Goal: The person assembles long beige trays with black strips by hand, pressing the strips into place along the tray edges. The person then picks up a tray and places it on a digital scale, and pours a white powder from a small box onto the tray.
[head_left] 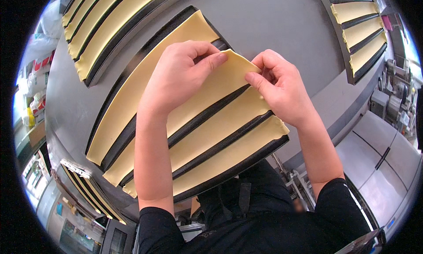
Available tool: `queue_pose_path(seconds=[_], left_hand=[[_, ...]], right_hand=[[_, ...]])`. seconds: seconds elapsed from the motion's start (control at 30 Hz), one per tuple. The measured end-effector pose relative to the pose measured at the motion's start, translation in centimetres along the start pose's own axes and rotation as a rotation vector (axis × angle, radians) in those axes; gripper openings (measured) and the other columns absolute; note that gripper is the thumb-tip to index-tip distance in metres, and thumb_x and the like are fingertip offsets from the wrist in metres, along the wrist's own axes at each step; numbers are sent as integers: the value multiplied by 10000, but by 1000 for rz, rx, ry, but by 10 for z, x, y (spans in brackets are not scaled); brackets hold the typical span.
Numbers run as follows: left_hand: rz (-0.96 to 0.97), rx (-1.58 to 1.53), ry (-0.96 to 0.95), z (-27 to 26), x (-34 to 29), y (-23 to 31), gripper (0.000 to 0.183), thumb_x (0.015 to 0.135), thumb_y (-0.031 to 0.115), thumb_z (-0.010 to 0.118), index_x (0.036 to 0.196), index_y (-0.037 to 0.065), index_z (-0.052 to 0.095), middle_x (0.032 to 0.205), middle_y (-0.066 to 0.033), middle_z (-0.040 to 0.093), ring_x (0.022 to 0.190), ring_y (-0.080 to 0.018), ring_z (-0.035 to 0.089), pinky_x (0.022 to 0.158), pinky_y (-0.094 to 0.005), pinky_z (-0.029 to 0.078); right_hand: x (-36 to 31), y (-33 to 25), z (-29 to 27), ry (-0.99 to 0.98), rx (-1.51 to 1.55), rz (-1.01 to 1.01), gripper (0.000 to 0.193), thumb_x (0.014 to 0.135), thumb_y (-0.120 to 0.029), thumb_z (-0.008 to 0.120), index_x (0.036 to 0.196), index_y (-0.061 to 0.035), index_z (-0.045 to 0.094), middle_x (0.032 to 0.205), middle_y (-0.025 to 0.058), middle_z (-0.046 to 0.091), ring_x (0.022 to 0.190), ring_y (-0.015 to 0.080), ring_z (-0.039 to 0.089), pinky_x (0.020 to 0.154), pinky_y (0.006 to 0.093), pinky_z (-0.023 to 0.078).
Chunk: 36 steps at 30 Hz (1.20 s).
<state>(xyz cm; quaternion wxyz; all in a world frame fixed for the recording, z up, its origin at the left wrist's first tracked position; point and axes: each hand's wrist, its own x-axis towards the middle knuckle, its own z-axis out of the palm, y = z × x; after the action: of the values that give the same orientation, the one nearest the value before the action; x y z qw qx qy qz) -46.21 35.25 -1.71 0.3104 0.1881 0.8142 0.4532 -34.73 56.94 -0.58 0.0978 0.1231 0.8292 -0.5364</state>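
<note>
A black perforated tray with channels [238, 167] lies on the table in front of me, holding several long, flat strips of pale yellow dough. My left hand [178, 75] pinches one corner at the far right end of a dough strip [211, 89] between thumb and fingers. At the other corner of that same end, my right hand [280, 86] has a similar pinch. The end between my hands looks slightly raised. Beyond it lies another strip [115, 111], partly behind my left hand. Two more strips [231, 122] rest on the near side, crossed by my left forearm.
The tray sits on a grey metal table [273, 20]. More dough-laden trays stand at the upper left [115, 42] and upper right [348, 56]; another [90, 188] is at the lower left. Metal machinery [390, 97] and a pale panelled surface [383, 152] are at the right.
</note>
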Motion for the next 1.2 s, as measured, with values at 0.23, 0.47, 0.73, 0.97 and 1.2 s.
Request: queue_pose_path(seconds=[0.23,0.47,0.73,0.97,1.2], left_hand=[[-1,-101,42,7,0,-1,239,1062,206,755,1053,-31,780,765,51,609,733,-34,495,645,-256,425],[21,-116,26,2,-4,-5,181,1023,143,789,1070,-32,792,803,40,673,761,-38,546,673,-250,455],[5,-127,111,3,-3,-6,162,993,99,802,1100,-22,809,890,6,764,789,-53,609,726,-243,505],[100,-28,26,1,-6,-9,167,973,73,786,1109,-22,798,906,-39,781,818,-86,661,772,-276,540],[22,-133,19,4,-7,-4,122,974,47,762,1063,-36,770,905,-45,775,839,-91,675,796,-275,554]], right_hand=[[-4,-14,14,-20,298,200,233,963,-53,788,1101,24,617,931,106,733,730,111,610,678,288,512],[-3,-18,23,52,196,163,248,948,12,778,1122,30,601,953,111,744,825,104,661,746,291,552],[-9,-15,16,55,170,193,218,966,34,745,1138,32,610,960,104,752,863,99,678,772,286,555],[-10,-10,18,45,220,224,187,1014,-18,709,1166,34,613,974,112,769,778,91,679,672,283,551],[-10,-24,30,33,307,303,262,998,-27,735,1190,13,561,949,135,782,736,132,707,635,316,560]])
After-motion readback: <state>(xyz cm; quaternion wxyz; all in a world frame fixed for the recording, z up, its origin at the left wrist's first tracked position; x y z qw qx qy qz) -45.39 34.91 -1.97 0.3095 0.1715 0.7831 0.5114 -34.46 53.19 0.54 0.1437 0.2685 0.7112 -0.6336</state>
